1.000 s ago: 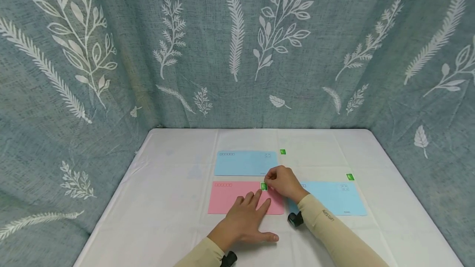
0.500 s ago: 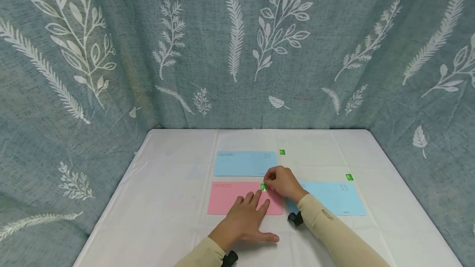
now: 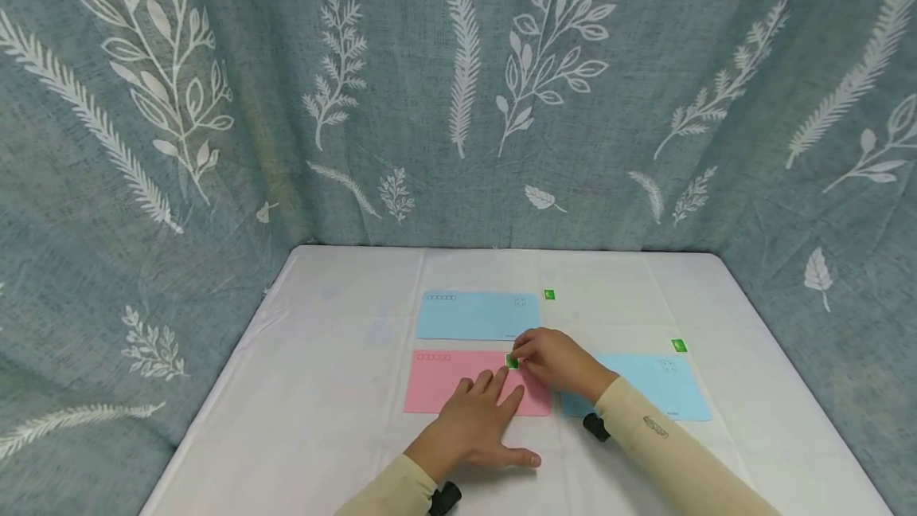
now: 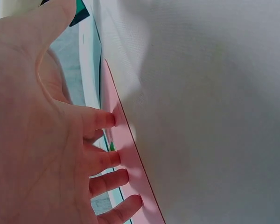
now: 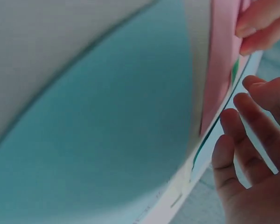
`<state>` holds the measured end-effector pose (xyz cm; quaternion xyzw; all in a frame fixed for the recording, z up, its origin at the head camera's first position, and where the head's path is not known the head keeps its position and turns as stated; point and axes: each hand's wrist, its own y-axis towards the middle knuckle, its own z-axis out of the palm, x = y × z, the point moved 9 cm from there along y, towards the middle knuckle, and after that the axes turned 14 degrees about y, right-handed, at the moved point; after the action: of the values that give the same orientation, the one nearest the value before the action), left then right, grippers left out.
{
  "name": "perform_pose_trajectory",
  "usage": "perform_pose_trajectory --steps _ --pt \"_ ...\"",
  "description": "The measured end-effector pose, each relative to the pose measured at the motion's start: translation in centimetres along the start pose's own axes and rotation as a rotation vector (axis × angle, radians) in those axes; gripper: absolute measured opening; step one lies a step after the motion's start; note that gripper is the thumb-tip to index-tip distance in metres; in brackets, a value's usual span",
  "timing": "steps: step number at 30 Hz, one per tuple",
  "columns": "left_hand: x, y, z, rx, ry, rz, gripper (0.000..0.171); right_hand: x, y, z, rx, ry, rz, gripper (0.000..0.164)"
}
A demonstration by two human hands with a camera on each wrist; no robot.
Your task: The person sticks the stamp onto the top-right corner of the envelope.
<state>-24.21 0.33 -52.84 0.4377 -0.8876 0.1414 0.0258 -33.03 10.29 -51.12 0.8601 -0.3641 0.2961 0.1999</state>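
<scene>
A pink envelope (image 3: 440,382) lies near the middle of the table with a small green stamp (image 3: 512,362) at its upper right corner. My left hand (image 3: 473,428) rests on the envelope's lower part, fingers spread and fairly straight; the left wrist view shows its fingertips (image 4: 108,120) on the pink paper. At the stamp's right edge, my right hand (image 3: 562,361) has its thumb and forefinger together, pinching that edge. Its remaining fingers (image 5: 224,151) curve loosely in the right wrist view. The hand hides the envelope's right corner.
One blue envelope (image 3: 473,317) lies behind the pink one, with a green stamp (image 3: 549,295) off its right corner. Another blue envelope (image 3: 673,400) sits to the right, partly under the right arm, with a green stamp (image 3: 679,345) above it. A patterned curtain (image 3: 401,102) surrounds the white table.
My right wrist and palm have shifted slightly right and toward me, while the fingertips stay at the stamp. My left hand keeps its place on the pink envelope. The head view shifts slightly.
</scene>
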Motion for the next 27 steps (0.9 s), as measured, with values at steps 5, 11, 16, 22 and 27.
perform_pose_trajectory --steps 5,11,16,22,27 --pt "0.0 0.0 -0.1 0.001 0.004 0.002 0.108 0.3 -0.4 0.3 0.019 -0.068 -0.032 0.020" --pt "0.0 -0.1 -0.1 0.006 0.004 0.002 0.109 0.4 -0.7 0.6 0.025 -0.092 -0.061 0.019" --pt "0.0 -0.1 -0.1 0.006 0.008 0.005 0.109 0.7 -1.0 0.6 0.029 -0.108 -0.059 0.021" --pt "0.0 -0.3 -0.3 0.001 0.005 0.004 0.109 1.0 -1.1 0.7 0.033 -0.114 -0.051 0.022" --pt "0.0 -0.3 -0.3 -0.006 0.014 0.003 0.109 0.9 -1.1 0.7 0.026 -0.115 -0.039 0.020"
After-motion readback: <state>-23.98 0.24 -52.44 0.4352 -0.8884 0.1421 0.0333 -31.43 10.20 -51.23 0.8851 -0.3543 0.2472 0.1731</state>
